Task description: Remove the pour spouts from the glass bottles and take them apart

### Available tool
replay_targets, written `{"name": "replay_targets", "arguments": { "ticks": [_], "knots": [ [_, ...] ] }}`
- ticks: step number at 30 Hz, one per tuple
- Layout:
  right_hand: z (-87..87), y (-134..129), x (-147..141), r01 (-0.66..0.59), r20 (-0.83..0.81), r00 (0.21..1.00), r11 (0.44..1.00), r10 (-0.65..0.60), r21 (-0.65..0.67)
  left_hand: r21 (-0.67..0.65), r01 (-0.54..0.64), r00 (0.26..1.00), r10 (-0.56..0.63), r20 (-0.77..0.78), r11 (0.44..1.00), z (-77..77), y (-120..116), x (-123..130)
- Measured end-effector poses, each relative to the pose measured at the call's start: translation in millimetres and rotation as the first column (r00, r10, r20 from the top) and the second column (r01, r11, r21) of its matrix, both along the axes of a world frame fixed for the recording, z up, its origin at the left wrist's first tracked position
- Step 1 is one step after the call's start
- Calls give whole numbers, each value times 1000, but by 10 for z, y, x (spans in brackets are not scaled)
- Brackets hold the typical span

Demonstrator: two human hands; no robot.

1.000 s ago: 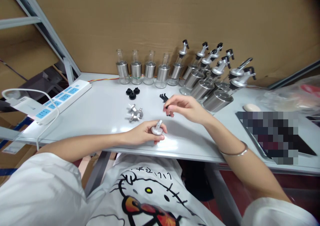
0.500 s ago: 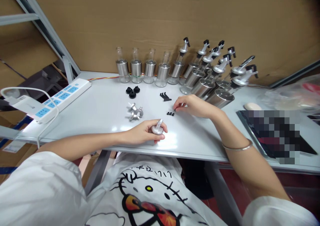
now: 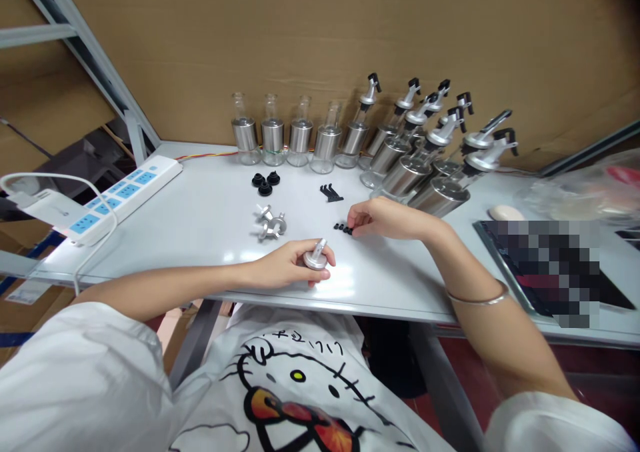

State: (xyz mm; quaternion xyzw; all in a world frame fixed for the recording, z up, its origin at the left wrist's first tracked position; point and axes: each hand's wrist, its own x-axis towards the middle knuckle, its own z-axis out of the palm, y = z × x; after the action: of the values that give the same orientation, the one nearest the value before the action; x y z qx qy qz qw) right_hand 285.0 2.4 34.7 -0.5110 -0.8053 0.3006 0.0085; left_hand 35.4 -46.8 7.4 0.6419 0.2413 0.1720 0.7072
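Note:
My left hand is closed round a silver pourer top near the table's front edge. The fingertips of my right hand are pinched at the right end of a short row of small black pieces; they hold one small black piece, mostly hidden. Behind that row lie several black levers. To the left are silver pourer tops in a cluster, and behind them black stoppers.
Several uncapped bottles stand along the back, with capped bottles to their right. A power strip with a white cable is at left. At right are a white oval object, a dark pixelated panel and a plastic bag.
My right hand has moved slightly down and towards me, its fingertips now at the right end of the row of small black pieces. My left hand has stayed in place with the pourer top.

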Motion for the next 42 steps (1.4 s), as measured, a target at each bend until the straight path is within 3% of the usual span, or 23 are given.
{"name": "replay_targets", "arguments": {
  "ticks": [8, 18, 31, 36, 42],
  "knots": [
    [-20, -13, -39, -53, -25, 998, 995, 56, 83, 13, 4, 1000, -4, -24, 1000, -27, 7, -6],
    [9, -55, -121, -76, 7, 997, 997, 76, 32, 11, 3, 999, -2, -36, 1000, -1, 3, 1],
    [-105, -13, -143, -54, -7, 998, 978, 57, 201, 18, 10, 1000, -10, -26, 1000, 15, 3, 7],
    [-177, 30, -104, -85, -23, 995, 942, 97, 325, 30, 16, 999, -15, -34, 999, 15, -1, 0],
    [-149, 16, -91, -102, -47, 991, 942, 123, 320, 41, 18, 999, -17, -35, 999, 4, 2, -4]
  ]
}}
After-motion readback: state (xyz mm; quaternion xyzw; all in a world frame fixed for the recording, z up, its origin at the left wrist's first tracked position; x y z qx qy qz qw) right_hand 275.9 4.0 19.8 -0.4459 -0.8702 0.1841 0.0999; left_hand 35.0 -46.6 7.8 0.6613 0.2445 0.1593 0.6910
